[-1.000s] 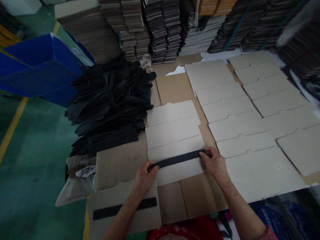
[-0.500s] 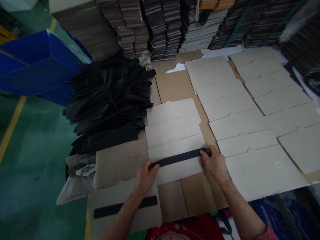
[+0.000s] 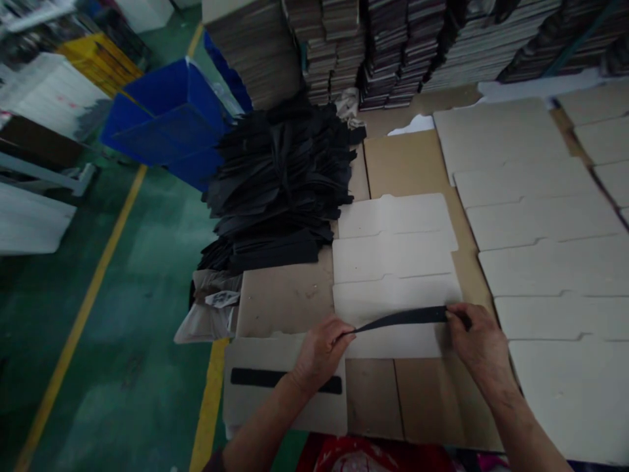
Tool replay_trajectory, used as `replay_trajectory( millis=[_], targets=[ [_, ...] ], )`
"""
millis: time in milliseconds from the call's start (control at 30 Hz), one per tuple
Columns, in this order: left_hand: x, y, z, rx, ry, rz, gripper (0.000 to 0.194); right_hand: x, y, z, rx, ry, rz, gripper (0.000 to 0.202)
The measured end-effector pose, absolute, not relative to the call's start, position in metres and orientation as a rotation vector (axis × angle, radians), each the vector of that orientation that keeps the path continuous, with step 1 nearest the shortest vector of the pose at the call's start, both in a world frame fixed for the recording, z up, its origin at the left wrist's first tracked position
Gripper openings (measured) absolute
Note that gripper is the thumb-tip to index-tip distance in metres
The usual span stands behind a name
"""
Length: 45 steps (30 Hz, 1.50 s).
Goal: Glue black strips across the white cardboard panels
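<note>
While the left hand point(image 3: 320, 349) pinches one end of the black strip point(image 3: 405, 318), the right hand point(image 3: 476, 334) pinches the other. Between the fingers, it runs long from left to right over a pale card point(image 3: 417, 342). Well past the left fingers is a blue bin point(image 3: 170, 134), its inside too dark to tell.

Place: a workshop or factory packing area
Floor: glossy green floor point(image 3: 162, 249) painted with straight yellow lines point(image 3: 93, 288)
Containers: open blue plastic bin point(image 3: 167, 118) standing on the floor
Stock: tall, tightly packed stacks of flat brown cardboard point(image 3: 260, 52) behind the worktop
Work surface: brown cardboard-covered table point(image 3: 407, 160) spread with overlapping rows of pale grey card sheets point(image 3: 535, 216)
Material: large heap of black fabric-like strips point(image 3: 280, 177)
</note>
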<state>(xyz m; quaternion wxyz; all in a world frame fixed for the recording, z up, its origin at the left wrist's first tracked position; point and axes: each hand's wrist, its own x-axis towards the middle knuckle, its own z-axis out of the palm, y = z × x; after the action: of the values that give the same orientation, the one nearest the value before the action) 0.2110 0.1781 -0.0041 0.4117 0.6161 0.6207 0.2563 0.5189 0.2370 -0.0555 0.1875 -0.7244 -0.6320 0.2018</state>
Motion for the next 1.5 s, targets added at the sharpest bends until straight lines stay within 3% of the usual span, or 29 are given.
replay_trajectory(
  millis=[333,1200,1333,1500],
  targets=[
    [0.214,0.19,-0.019,1.411,1.839,0.351,0.008,0.517,0.239,-0.048,-2.122,-1.712,0.653,0.026],
    [0.221,0.198,-0.019,1.415,1.968,0.197,0.003,0.516,0.239,-0.048,-2.119,-1.704,0.651,0.025],
    [0.229,0.197,-0.015,1.697,2.002,0.221,0.021,0.517,0.241,-0.045,-2.114,-1.751,0.704,0.024],
    [0.242,0.195,-0.015,1.898,1.737,0.086,0.03,0.519,0.248,-0.038,-2.14,-1.809,0.804,0.023]
  ],
)
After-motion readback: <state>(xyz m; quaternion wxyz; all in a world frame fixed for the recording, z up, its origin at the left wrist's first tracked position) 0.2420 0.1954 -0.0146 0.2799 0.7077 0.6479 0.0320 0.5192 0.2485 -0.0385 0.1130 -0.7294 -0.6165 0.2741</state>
